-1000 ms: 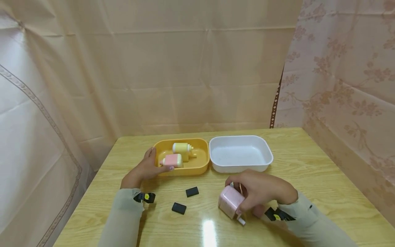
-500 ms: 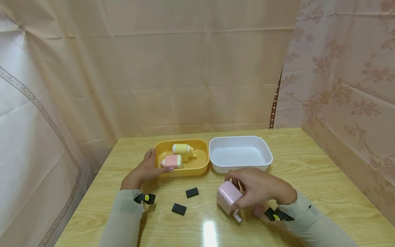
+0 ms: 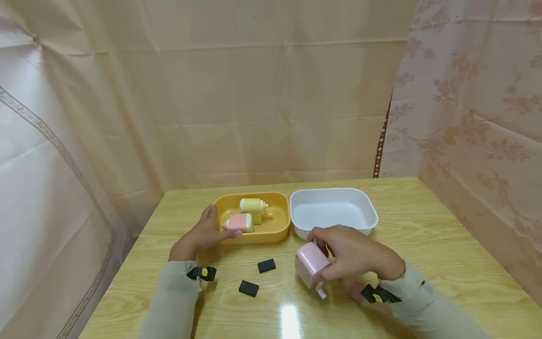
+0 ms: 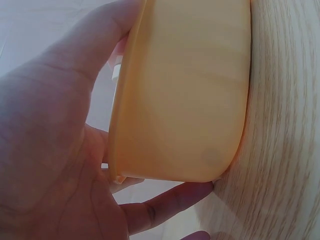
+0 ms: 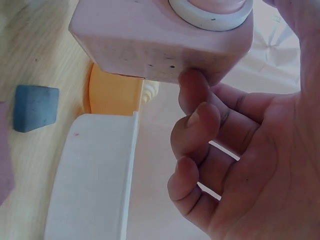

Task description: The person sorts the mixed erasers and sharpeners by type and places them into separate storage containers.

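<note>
My right hand [image 3: 353, 252] grips a pink boxy pencil sharpener [image 3: 312, 263] by its sides, tilted above the table in front of the white tray [image 3: 334, 233]. A small white crank sticks out at its lower end. The right wrist view shows a white ring and dark specks on the sharpener [image 5: 150, 35]. With thumb at the front rim and fingers round the left end, my left hand [image 3: 205, 233] holds the yellow tray [image 3: 271, 235]. Inside it lie a yellow-and-white sharpener-like thing [image 3: 252, 207] and a pink-and-cream one [image 3: 240, 222].
Two small black blocks [image 3: 267, 266] lie on the wooden table [image 3: 228, 310] before the yellow tray. A pink block [image 3: 356, 291] lies partly behind the right wrist strap. The two trays stand side by side. Curtains [image 3: 271, 117] hang behind the table.
My right hand has moved the pink pencil sharpener slightly left and away from me, toward the white tray. More of the pink block shows. My left hand keeps its hold on the yellow tray.
</note>
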Tool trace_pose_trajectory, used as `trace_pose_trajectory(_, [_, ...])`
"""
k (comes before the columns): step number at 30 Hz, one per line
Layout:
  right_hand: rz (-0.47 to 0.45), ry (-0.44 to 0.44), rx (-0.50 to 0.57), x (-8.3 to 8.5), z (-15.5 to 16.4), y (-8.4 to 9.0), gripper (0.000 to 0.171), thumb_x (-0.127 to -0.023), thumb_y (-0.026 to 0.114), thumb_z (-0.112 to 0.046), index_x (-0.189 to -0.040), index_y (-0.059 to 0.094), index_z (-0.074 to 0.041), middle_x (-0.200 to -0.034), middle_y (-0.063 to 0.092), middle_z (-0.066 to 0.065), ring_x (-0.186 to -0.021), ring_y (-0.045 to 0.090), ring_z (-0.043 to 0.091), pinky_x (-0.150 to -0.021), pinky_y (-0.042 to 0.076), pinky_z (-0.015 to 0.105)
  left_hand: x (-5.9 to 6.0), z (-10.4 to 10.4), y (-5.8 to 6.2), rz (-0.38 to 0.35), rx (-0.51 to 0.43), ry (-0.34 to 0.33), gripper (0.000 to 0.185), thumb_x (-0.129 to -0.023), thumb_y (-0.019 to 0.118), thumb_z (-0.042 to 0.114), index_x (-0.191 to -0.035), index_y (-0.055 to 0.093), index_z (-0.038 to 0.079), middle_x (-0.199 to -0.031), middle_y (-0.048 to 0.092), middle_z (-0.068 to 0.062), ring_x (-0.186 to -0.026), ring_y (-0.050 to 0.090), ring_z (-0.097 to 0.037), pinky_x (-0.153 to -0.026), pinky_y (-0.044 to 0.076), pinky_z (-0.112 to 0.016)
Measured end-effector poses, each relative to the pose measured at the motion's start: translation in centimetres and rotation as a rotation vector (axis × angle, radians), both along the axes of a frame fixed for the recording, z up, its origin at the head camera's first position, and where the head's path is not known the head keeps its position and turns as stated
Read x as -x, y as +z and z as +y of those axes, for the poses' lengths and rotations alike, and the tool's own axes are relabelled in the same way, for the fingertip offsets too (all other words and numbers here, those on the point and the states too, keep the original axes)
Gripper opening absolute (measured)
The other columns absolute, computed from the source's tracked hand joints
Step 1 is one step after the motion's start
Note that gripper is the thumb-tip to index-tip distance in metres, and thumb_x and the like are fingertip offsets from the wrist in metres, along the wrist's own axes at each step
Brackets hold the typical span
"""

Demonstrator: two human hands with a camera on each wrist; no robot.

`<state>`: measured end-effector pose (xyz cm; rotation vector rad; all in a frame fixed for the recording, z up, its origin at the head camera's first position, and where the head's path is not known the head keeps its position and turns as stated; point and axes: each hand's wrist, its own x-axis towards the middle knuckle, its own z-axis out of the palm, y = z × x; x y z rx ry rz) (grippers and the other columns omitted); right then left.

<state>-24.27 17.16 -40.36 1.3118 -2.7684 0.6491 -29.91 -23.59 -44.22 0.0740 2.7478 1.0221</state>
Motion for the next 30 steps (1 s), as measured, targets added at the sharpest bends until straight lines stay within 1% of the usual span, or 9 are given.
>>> trace_pose_trajectory(4, [0.015,0.000,0.007,0.3,-0.3,0.5,0.059,-0.068,0.087,-0.055,-0.115,0.062,-0.030,-0.076,0.058,-0.023,-0.067,0.056,0.002,-0.057,0.045,0.020,0.0,0.2,0.0,0.001,-0.001,0.004,0.141,-0.075,0.077,0.075,-0.166,-0.009,0.010,-0.173,-0.008,-0.015,-0.158,0.009,-0.047,-0.124,0.015,-0.065])
trace_pose_trajectory(9, [0.042,0.000,0.018,0.7,-0.7,1.3,0.058,-0.068,0.087,-0.051,-0.116,0.062,-0.030,-0.068,0.052,-0.018,-0.059,0.046,-0.003,-0.052,0.039,0.019,0.0,-0.1,0.0,-0.008,0.002,0.002,0.142,-0.075,0.077,0.075,-0.166,-0.010,0.010,-0.173,-0.008,-0.015,-0.158,0.010,-0.046,-0.124,0.016,-0.064])
trace_pose_trajectory(11, [0.052,-0.009,0.019,0.9,-0.8,1.6,0.058,-0.068,0.087,-0.052,-0.116,0.062,-0.030,-0.067,0.051,-0.017,-0.057,0.043,-0.003,-0.051,0.037,0.019,0.1,-0.2,-0.1,-0.008,0.003,0.005,0.141,-0.075,0.077,0.075,-0.166,-0.009,0.011,-0.173,-0.007,-0.014,-0.158,0.011,-0.046,-0.124,0.017,-0.064])
trace_pose_trajectory(15, [0.046,-0.026,0.035,1.3,-1.0,1.9,0.058,-0.069,0.088,-0.055,-0.116,0.061,-0.032,-0.067,0.052,-0.015,-0.057,0.043,-0.002,-0.051,0.036,0.019,0.1,-0.2,-0.1,-0.006,0.001,-0.002,0.140,-0.076,0.077,0.074,-0.166,-0.009,0.010,-0.173,-0.006,-0.016,-0.157,0.013,-0.048,-0.123,0.018,-0.065])
trace_pose_trajectory(19, [0.043,-0.039,0.061,2.0,-1.2,2.2,0.057,-0.069,0.089,-0.056,-0.114,0.060,-0.034,-0.067,0.051,-0.012,-0.058,0.043,0.000,-0.051,0.035,0.019,0.0,-0.2,-0.1,-0.010,0.005,-0.002,0.141,-0.076,0.076,0.076,-0.166,-0.010,0.010,-0.173,-0.007,-0.015,-0.157,0.012,-0.047,-0.124,0.017,-0.065])
trace_pose_trajectory(26, [0.031,-0.085,0.093,2.7,-2.0,3.0,0.058,-0.069,0.090,-0.055,-0.115,0.062,-0.033,-0.066,0.054,-0.004,-0.058,0.042,0.002,-0.051,0.033,0.020,0.0,0.0,0.0,-0.011,-0.007,0.005,0.141,-0.075,0.077,0.075,-0.166,-0.009,0.011,-0.173,-0.008,-0.014,-0.158,0.011,-0.046,-0.124,0.016,-0.064])
trace_pose_trajectory(30, [0.037,-0.110,0.098,3.1,-2.3,3.2,0.057,-0.070,0.089,-0.054,-0.115,0.061,-0.032,-0.066,0.054,-0.004,-0.058,0.043,0.003,-0.051,0.034,0.021,0.0,0.1,0.0,-0.009,0.006,0.001,0.140,-0.076,0.076,0.075,-0.166,-0.009,0.010,-0.173,-0.007,-0.015,-0.157,0.012,-0.047,-0.124,0.017,-0.065])
